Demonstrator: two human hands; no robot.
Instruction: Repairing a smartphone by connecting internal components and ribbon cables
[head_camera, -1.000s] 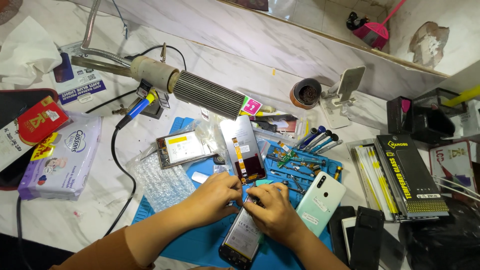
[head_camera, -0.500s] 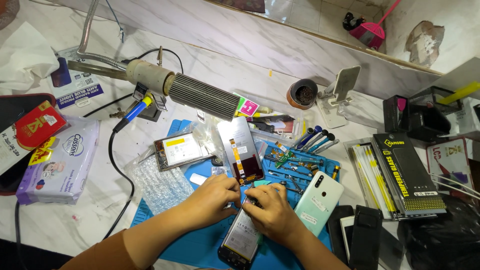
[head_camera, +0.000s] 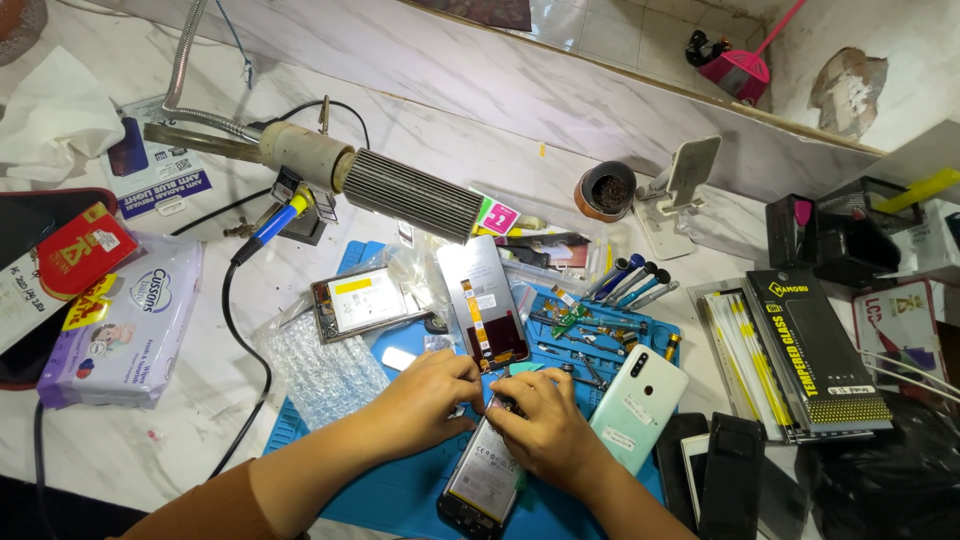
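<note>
Opened phone (head_camera: 487, 478), lower centre of frame, on blue mat (head_camera: 400, 490) | left hand (head_camera: 425, 400) fingers pinched narrow at its top edge | right hand (head_camera: 545, 425) fingers curled, pressing on its upper end | detached screen (head_camera: 483, 300) just above | mint back cover (head_camera: 638, 408) beside, right | bubble wrap (head_camera: 325, 365) left | marble surface (head_camera: 130, 440)

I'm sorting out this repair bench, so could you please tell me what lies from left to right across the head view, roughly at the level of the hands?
Purple wipes pack → bubble wrap → left hand → right hand, both on the opened phone → mint-green back cover → black phone cases → tempered-glass box.
</note>
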